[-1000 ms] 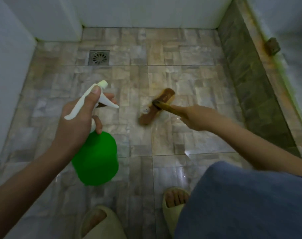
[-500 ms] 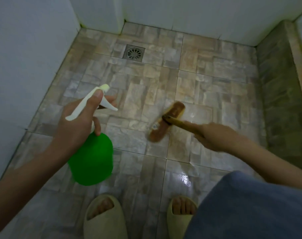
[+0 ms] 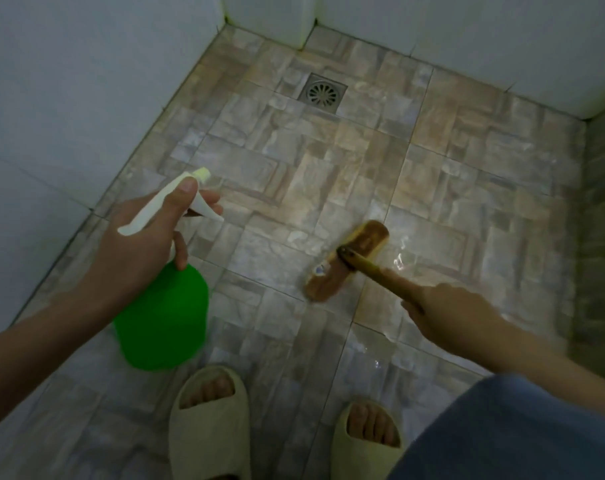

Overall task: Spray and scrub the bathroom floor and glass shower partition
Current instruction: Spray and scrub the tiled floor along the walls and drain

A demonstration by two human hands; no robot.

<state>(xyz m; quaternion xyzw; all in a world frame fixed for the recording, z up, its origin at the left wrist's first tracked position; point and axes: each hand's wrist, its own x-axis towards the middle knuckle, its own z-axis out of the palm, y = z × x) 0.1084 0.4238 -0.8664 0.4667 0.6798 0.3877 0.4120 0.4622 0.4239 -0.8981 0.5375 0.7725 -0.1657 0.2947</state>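
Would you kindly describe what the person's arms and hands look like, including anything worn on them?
The left hand and right hand are bare: no gloves, and no ring, watch or bracelet shows. The left forearm and right forearm are bare as well, with no sleeve in view up to the frame's edges.

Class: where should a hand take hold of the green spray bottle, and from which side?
Put the grip on the narrow neck under the white trigger head, coming from behind, opposite the nozzle. The green spray bottle swells too wide below to wrap, and the trigger faces forward for the fingers, as the left hand shows.
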